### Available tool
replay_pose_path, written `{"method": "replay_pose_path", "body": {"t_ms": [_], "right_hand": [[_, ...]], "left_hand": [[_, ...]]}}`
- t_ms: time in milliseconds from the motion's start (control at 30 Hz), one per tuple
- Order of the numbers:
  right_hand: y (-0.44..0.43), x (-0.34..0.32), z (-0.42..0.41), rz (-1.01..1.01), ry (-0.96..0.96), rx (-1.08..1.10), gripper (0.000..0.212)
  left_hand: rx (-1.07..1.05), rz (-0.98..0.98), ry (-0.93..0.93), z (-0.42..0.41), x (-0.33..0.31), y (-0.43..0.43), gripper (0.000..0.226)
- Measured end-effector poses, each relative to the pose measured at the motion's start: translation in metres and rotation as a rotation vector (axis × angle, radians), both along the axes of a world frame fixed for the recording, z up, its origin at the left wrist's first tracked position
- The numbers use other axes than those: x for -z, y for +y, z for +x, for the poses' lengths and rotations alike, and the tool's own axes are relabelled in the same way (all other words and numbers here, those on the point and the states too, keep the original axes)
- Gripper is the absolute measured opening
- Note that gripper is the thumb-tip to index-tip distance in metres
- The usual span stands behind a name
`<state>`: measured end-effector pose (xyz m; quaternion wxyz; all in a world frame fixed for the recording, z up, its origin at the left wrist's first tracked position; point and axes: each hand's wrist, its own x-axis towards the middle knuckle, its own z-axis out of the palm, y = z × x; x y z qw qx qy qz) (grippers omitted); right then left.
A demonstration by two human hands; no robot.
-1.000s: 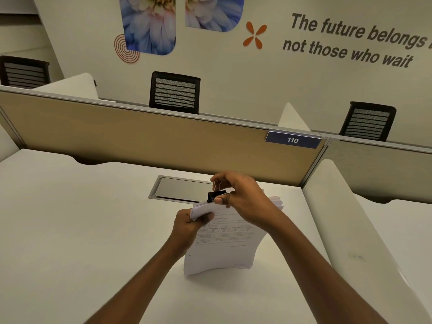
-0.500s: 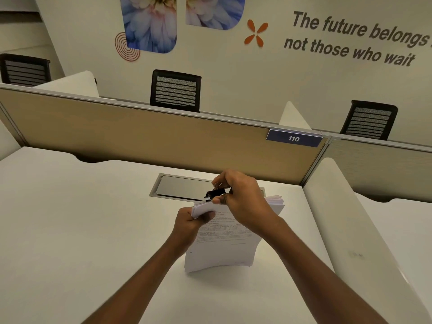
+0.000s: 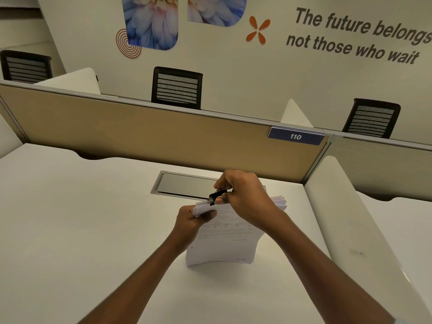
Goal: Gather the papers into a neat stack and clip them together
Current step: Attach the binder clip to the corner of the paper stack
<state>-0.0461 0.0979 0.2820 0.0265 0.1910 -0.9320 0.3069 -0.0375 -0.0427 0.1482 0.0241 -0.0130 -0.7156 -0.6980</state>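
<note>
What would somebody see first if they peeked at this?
Two hands meet over the white desk: the left hand grips an upright stack of papers, and the right hand pinches a black binder clip at its top corner. Behind, big flower pictures and grey lettering mark the wall.

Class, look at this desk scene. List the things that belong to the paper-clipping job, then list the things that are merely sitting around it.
In the job:
- stack of papers, stood on edge on the desk
- black binder clip at the stack's top edge
- left hand gripping the stack
- right hand pinching the clip

Just there:
- metal cable hatch
- number plate 110
- tan partition
- mesh office chair
</note>
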Motion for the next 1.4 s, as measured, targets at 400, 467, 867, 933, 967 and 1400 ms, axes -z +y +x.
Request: {"method": "replay_pose_path", "body": {"t_ms": [400, 467, 867, 933, 967, 1400], "right_hand": [[-0.001, 0.000, 0.003, 0.044, 0.007, 0.006, 0.024], [0.000, -0.001, 0.003, 0.056, 0.011, -0.006, 0.025], [0.001, 0.006, 0.008, 0.177, 0.211, -0.117, 0.021], [0.000, 0.008, 0.010, 0.199, 0.269, -0.171, 0.021], [0.000, 0.008, 0.011, 0.202, 0.282, -0.184, 0.022], [0.001, 0.017, 0.013, 0.180, 0.173, -0.113, 0.019]], "left_hand": [[0.023, -0.028, 0.024, -0.005, 0.011, -0.002, 0.014], [0.026, -0.029, 0.023, -0.005, 0.011, -0.001, 0.015], [0.004, -0.079, 0.063, -0.011, 0.017, 0.003, 0.008], [0.000, -0.091, 0.085, -0.012, 0.017, 0.003, 0.010], [0.006, -0.096, 0.097, -0.012, 0.017, 0.004, 0.011], [0.011, -0.128, 0.193, -0.012, 0.020, 0.006, 0.033]]}}
